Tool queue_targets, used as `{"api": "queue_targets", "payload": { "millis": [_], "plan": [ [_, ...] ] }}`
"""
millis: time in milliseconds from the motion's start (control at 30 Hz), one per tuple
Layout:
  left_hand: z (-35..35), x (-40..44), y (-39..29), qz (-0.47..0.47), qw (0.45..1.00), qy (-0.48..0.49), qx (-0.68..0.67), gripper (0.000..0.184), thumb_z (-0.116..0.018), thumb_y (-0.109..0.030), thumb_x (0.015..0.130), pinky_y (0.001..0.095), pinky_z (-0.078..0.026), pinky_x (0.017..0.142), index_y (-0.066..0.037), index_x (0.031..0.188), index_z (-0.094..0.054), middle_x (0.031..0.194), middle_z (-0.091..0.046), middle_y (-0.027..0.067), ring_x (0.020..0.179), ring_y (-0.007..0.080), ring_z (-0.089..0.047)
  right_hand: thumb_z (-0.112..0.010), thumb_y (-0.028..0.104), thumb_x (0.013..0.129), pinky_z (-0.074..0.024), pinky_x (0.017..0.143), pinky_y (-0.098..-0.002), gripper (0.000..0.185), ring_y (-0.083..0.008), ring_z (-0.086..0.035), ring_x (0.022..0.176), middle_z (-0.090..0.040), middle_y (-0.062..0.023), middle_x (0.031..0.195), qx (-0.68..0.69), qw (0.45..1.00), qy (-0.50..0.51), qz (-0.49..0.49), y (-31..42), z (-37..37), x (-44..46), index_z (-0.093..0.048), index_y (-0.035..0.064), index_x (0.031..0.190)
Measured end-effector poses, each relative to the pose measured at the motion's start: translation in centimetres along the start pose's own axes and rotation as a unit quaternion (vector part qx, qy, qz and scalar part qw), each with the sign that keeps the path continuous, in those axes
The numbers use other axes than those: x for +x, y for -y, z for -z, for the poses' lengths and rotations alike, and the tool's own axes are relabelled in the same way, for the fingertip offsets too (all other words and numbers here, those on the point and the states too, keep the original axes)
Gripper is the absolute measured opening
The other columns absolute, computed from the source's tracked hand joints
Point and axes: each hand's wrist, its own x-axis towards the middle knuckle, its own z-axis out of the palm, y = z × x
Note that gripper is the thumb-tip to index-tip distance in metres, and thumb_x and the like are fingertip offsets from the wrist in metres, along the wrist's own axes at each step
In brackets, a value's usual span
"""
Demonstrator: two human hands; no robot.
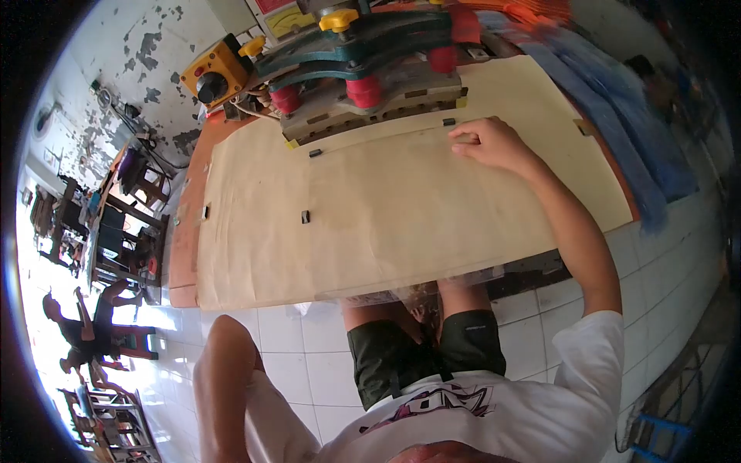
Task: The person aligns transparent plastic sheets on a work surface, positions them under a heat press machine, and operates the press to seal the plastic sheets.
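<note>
My right hand (494, 143) rests over the right part of a large beige sheet (386, 201) on the table in front of me. Its fingers are loosely bent, with thumb and index finger apart and nothing visible between them. Just beyond the fingertips sits a small black block (449, 122). Two more small dark pieces, one near the press (315, 153) and one mid-sheet (306, 217), lie on the beige surface. Only my bent left arm (224, 363) shows at the lower left; the left hand is out of view.
A dark green press (370, 50) with red cylinders and yellow knobs stands at the table's far side. Beside it is a yellow box with a black button (210, 86). Blue fabric (610, 116) lies along the right edge. Another person (81, 328) is far left.
</note>
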Motion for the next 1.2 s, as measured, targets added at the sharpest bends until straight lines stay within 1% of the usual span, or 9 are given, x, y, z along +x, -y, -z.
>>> {"api": "queue_targets", "payload": {
  "millis": [33, 467, 567, 667, 700, 767, 900, 967, 1200],
  "plan": [
    [0.4, 0.1, 0.0, -0.001, 1.000, 0.006, -0.011, 0.016, -0.064, -0.023, 0.082, 0.0371, -0.042, 0.055, -0.011, 0.072, -0.068, 0.062, -0.062, 0.0030, 0.059, 0.0191, -0.060, -0.074, 0.034, 0.081, -0.0542, 0.080, -0.0379, 0.036, -0.0248, -0.071, 0.090, -0.073, -0.0119, 0.099, -0.014, 1.000, 0.021, -0.014, 0.1, 0.2, 0.0, -0.072, 0.0127, 0.110],
    [1.1, -4.9, 13.8, 0.072, 0.927, 0.145, -0.338, 0.023, -0.067, -0.026, 0.086, 0.0410, -0.047, 0.060, -0.007, 0.073, -0.061, 0.066, -0.058, 0.0100, 0.068, 0.0290, -0.062, -0.074, 0.035, 0.080, -0.0542, 0.081, -0.0392, 0.034, -0.0244, -0.071, 0.090, -0.073, -0.0111, 0.098, -0.011, 1.000, 0.020, -0.018, 0.3, 0.2, -0.1, -0.073, 0.0146, 0.107],
    [-3.3, -6.3, 20.5, 0.143, 0.942, 0.051, -0.298, 0.024, -0.060, -0.023, 0.093, 0.0445, -0.043, 0.060, -0.005, 0.079, -0.055, 0.068, -0.052, 0.0116, 0.066, 0.0330, -0.056, -0.074, 0.035, 0.080, -0.0544, 0.080, -0.0386, 0.034, -0.0249, -0.072, 0.088, -0.073, -0.0106, 0.095, -0.015, 1.000, 0.018, -0.006, 0.1, 0.1, 0.1, -0.073, 0.0149, 0.107],
    [-6.7, -0.4, 23.1, 0.135, 0.959, -0.202, -0.144, 0.021, -0.065, -0.022, 0.086, 0.0446, -0.043, 0.075, -0.003, 0.081, -0.059, 0.079, -0.057, 0.0114, 0.083, 0.0325, -0.059, -0.074, 0.035, 0.080, -0.0543, 0.077, -0.0369, 0.034, -0.0243, -0.072, 0.085, -0.074, -0.0107, 0.092, -0.025, 0.999, 0.031, -0.007, 0.6, 0.2, 0.2, -0.073, 0.0151, 0.108],
    [-6.6, 1.2, 23.5, 0.128, 0.970, -0.169, -0.115, 0.022, -0.069, -0.018, 0.077, 0.0439, -0.046, 0.078, -0.001, 0.091, -0.069, 0.091, -0.065, 0.0154, 0.091, 0.0336, -0.062, -0.074, 0.035, 0.080, -0.0541, 0.076, -0.0362, 0.035, -0.0236, -0.072, 0.083, -0.074, -0.0110, 0.091, -0.012, 0.999, 0.030, -0.021, 0.3, 0.1, 0.2, -0.073, 0.0153, 0.109],
    [-8.8, 4.8, 24.2, 0.036, 0.965, -0.238, -0.100, 0.031, -0.058, -0.034, 0.090, 0.0504, -0.044, 0.087, -0.006, 0.103, -0.063, 0.092, -0.068, 0.0071, 0.091, 0.0267, -0.064, -0.074, 0.034, 0.080, -0.0539, 0.075, -0.0355, 0.035, -0.0229, -0.071, 0.082, -0.074, -0.0113, 0.090, -0.003, 0.999, 0.036, -0.031, 0.1, -0.3, 0.1, -0.072, 0.0154, 0.110],
    [-12.6, 8.1, 25.5, -0.049, 0.953, -0.289, -0.073, 0.031, -0.053, -0.034, 0.092, 0.0503, -0.043, 0.089, -0.005, 0.096, -0.064, 0.085, -0.066, 0.0086, 0.086, 0.0302, -0.064, -0.074, 0.034, 0.081, -0.0532, 0.072, -0.0358, 0.035, -0.0224, -0.070, 0.077, -0.073, -0.0111, 0.085, -0.014, 0.999, 0.025, -0.032, -0.2, -0.4, 0.3, -0.072, 0.0153, 0.111],
    [-13.5, 8.2, 26.2, -0.062, 0.994, -0.062, -0.061, 0.036, -0.049, -0.036, 0.093, 0.0502, -0.042, 0.092, -0.003, 0.094, -0.065, 0.086, -0.064, 0.0110, 0.089, 0.0306, -0.063, -0.074, 0.034, 0.081, -0.0531, 0.072, -0.0361, 0.035, -0.0225, -0.070, 0.075, -0.073, -0.0106, 0.083, -0.007, 1.000, 0.020, -0.020, 0.0, -0.2, 0.3, -0.072, 0.0151, 0.111],
    [-9.2, 9.9, 23.9, 0.080, 0.985, 0.129, -0.087, 0.047, -0.052, -0.041, 0.092, 0.0428, -0.041, 0.096, 0.004, 0.105, -0.060, 0.109, -0.060, 0.0193, 0.111, 0.0249, -0.055, -0.073, 0.034, 0.081, -0.0526, 0.070, -0.0348, 0.034, -0.0213, -0.069, 0.072, -0.071, -0.0093, 0.078, -0.022, 0.999, 0.024, -0.017, -0.5, -0.5, 0.4, -0.072, 0.0163, 0.111]
  ]
}}
